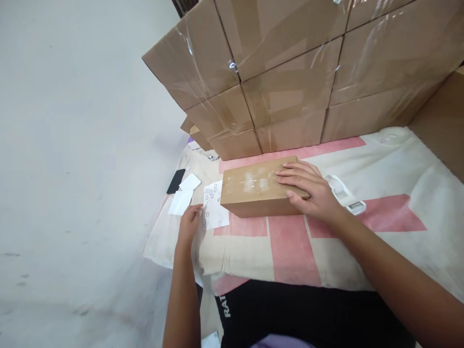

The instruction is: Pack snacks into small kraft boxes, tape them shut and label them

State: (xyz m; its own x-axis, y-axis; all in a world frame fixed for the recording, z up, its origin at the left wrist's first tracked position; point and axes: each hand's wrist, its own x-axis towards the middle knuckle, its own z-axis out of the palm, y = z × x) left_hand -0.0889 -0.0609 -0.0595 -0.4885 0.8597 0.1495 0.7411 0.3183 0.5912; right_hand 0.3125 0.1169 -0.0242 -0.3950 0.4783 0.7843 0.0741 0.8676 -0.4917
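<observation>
A small brown cardboard box (253, 191) sealed with clear tape lies on a pink-and-cream cloth (290, 246). My right hand (308, 188) rests flat on the box's right end, fingers stretched out. My left hand (189, 224) reaches to the left of the box, its fingertips on the edge of a white sheet of printed labels (214, 205). Whether those fingers pinch the sheet is hard to see. Two blank white cards (184, 193) lie just beyond that hand.
A wall of taped cardboard boxes (290, 72) stands behind the small box. A white tape dispenser (346, 193) lies right of my right hand. A black phone-like slab (176, 181) sits by the cards. Pale floor (72, 169) spreads to the left.
</observation>
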